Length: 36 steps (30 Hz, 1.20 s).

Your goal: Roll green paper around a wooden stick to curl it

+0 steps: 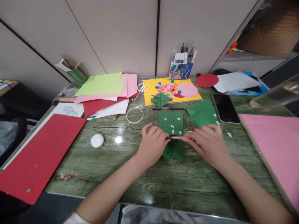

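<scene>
Near the middle of the table, a folded piece of green paper [174, 150] is held along its upper edge by both hands. My left hand [154, 141] is closed, pinching the left end of that edge between thumb and fingers. On the right end, my right hand [206, 141] is closed too, its fingertips pointing left. Just beyond the hands lies a flat green square [171, 119] scattered with small white scraps. Another green sheet [203, 113], partly folded, is behind my right hand. A folded green paper piece [160, 100] sits farther back.
Behind are white-handled scissors [143, 88], a yellow sheet [149, 96] bearing small pompoms, a marker box [181, 70] and stacked coloured papers [100, 84]. A phone [225, 108] and pink board [273, 143] lie right; a red sheet [44, 155] and white round object [97, 141] left.
</scene>
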Each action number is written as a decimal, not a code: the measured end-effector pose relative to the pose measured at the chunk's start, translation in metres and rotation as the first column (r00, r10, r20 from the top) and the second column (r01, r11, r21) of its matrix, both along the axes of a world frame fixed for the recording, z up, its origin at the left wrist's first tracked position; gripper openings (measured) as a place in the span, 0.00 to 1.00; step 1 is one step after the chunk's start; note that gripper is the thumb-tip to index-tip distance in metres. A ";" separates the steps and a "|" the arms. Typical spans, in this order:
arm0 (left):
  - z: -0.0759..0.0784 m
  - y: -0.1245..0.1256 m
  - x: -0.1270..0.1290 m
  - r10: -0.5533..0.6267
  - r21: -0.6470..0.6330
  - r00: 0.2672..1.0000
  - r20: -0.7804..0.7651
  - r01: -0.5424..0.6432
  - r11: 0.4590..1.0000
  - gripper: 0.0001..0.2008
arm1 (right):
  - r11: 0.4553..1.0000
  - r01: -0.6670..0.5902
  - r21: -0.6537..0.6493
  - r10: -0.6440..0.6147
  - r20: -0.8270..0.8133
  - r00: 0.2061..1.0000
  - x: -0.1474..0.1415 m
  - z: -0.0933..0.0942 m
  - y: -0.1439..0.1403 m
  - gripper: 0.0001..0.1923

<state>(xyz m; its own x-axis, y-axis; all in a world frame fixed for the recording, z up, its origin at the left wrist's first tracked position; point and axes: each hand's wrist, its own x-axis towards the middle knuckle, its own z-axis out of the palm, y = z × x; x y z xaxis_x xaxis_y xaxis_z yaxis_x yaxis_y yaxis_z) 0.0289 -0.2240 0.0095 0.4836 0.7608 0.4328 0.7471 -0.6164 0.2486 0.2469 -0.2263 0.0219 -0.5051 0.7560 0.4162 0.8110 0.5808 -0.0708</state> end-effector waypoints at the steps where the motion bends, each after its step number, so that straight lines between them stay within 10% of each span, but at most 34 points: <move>1: -0.001 0.000 0.000 -0.001 0.000 1.000 -0.004 0.002 1.000 0.04 | 1.000 -0.002 -0.003 0.002 -0.005 1.000 0.000 0.000 0.000 0.09; 28: -0.003 -0.003 0.002 0.026 0.008 0.995 -0.100 -0.026 1.000 0.08 | 0.997 -0.053 -0.047 0.054 0.014 0.998 0.000 0.001 0.002 0.07; 36: -0.003 0.002 -0.001 0.093 -0.174 0.992 -0.081 -0.106 0.979 0.08 | 0.996 0.062 0.059 -0.070 0.147 0.987 0.017 0.005 0.012 0.06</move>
<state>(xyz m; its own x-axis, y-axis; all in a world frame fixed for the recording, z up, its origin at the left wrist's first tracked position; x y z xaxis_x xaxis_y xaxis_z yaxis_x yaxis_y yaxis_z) 0.0277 -0.2219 0.0070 0.4265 0.8683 0.2534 0.8225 -0.4888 0.2908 0.2643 -0.2139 0.0274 -0.5139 0.7683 0.3816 0.8469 0.5252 0.0832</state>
